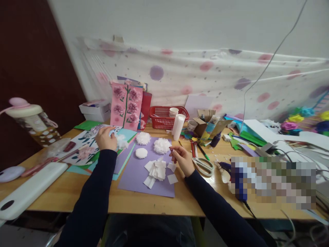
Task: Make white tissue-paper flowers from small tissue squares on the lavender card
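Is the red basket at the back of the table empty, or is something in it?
Not empty: inside the red basket, small white cups show above its front rim.

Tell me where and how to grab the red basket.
Best bet: the rim at both short ends of the red basket, one hand each, coming down from above. It sits upright and its rim flares outward, giving fingers an edge. Avoid the near right side: the white roll stands in front. Keep it level; paper cups are inside.

A pink-topped bottle (34, 120) stands at left, before a dark brown panel (28, 55).
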A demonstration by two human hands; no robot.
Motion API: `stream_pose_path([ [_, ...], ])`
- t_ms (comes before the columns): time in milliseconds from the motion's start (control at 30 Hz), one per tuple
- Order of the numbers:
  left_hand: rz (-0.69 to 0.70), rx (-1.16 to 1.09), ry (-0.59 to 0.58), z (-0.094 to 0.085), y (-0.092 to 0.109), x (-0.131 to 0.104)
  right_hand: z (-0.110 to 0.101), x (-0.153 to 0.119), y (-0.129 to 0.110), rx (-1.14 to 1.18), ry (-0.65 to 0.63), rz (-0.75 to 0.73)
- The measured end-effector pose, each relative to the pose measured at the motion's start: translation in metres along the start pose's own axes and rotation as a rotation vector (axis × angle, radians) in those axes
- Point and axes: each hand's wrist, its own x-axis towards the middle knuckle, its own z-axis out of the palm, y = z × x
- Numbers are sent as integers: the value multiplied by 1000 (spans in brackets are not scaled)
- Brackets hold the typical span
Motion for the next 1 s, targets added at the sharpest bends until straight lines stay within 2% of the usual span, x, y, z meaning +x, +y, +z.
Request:
stream_pose_path([
  [100, 128, -105, -104, 18, 26, -16, -5, 3, 1, -153, 19, -24],
  [233, 408, -239, -397, 39, 67, -58, -15, 2, -3, -455, -28, -83],
  [333, 564, -291, -563, 45, 86, -89, -24, 0, -6, -671, -104, -108],
  [400, 616, -306, -644, 45, 92, -102, -27, -1, -6, -779, -164, -106],
  [533, 614, -309, -720, 45, 95, -111, -30, 0, -3, -920, -253, -101],
  [733, 527, -307, -701, 35, 102, -103, -29, 2, -7, -1014, -257, -151],
  [1000, 542, -328, -897, 33, 117, -126, -27, -1, -6, -1037, -230, -246],
])
